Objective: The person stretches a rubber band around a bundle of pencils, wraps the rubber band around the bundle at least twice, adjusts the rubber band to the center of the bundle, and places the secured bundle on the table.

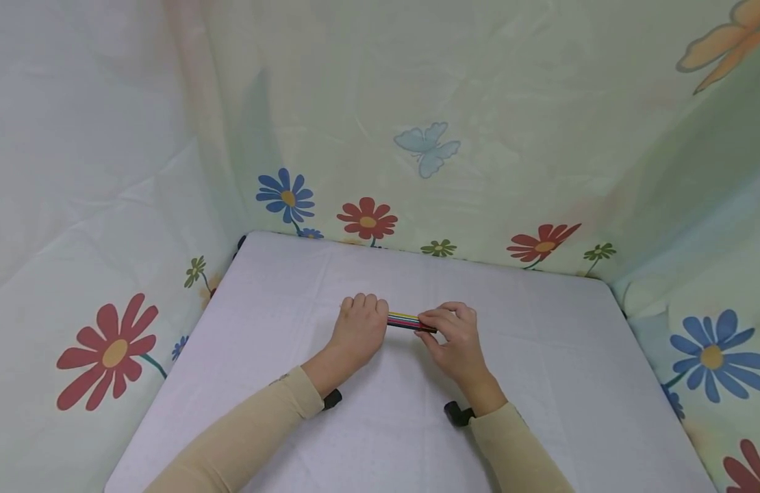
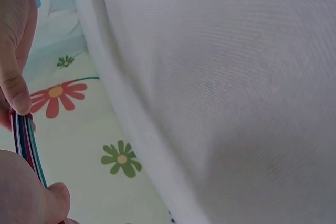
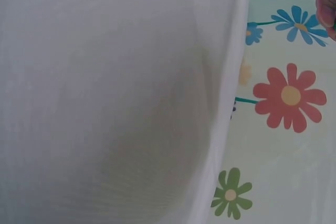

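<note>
A slim bundle of thin coloured sticks (image 1: 403, 320), looking like pencils, spans the gap between my two hands over the white table. Yellow, white, red and dark blue stripes run along it. My left hand (image 1: 359, 332) grips one end, fingers curled round it, so that end is hidden. At the other end, my right hand (image 1: 457, 339) pinches the bundle between thumb and fingers. The left wrist view shows the bundle (image 2: 27, 145) at the left edge, a reddish band by the pinching fingertips. Only part of a hand (image 3: 326, 11) enters the right wrist view.
A white cloth covers the table (image 1: 540, 383). Curtains with printed flowers and butterflies (image 1: 331, 89) stand close behind it and along both sides. Black wrist camera mounts (image 1: 458, 413) stick out beside the beige sleeves (image 1: 250, 428).
</note>
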Tool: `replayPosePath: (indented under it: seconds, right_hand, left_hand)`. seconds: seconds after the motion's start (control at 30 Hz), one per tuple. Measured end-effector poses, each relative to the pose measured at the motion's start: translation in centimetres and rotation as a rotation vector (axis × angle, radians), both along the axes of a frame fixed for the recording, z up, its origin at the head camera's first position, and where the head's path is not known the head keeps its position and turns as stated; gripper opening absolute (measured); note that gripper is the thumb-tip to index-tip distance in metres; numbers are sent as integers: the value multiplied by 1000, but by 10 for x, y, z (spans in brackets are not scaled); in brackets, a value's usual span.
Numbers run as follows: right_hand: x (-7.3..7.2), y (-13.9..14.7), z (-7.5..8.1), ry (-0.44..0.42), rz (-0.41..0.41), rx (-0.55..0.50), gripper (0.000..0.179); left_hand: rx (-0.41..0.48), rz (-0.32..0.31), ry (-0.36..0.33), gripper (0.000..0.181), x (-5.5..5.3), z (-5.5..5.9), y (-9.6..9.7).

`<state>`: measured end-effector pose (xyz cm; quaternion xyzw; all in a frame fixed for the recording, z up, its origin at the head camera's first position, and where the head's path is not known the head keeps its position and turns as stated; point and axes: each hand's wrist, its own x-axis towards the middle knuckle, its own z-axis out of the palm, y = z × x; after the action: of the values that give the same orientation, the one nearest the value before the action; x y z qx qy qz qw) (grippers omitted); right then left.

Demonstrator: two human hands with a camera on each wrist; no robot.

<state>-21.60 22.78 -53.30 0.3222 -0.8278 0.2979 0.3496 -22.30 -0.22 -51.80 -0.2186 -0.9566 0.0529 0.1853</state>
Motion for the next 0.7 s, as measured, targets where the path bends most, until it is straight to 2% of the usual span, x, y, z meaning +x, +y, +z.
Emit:
replayPosePath:
  seconds: [0.2,0.43,0.53,0.6,0.7]
  right_hand:
    - [0,-4,0,-32,-17,19,35]
    - [0,-8,0,30,-31,60,33]
    - [1,-7,1,31,-47,100,31]
    - [1,-6,3,-6,-49,114,30]
    - [1,-3,6,-126,-36,68,34]
  left_hand:
    - [4,0,31,20,0,-4,-1]
    - [12,-3,36,21,-1,-6,0]
    - [12,-5,27,20,-1,-6,0]
    - [11,-2,12,20,-1,-5,0]
    - [16,-2,-5,19,-2,-4,0]
